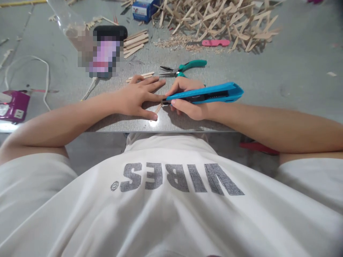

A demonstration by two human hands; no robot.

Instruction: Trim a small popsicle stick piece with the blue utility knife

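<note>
My left hand lies flat on the grey board, fingers spread, pressing down a thin wooden stick whose end shows between thumb and forefinger. My right hand grips a blue utility knife, held level with its tip at the stick, just beside my left forefinger. The stick is mostly hidden under the hands.
Green-handled pliers lie just beyond my hands, next to loose sticks. Farther back are a stack of sticks, a pink cutter, a big heap of glued stick pieces, a blue box and a phone. A purple power strip sits left.
</note>
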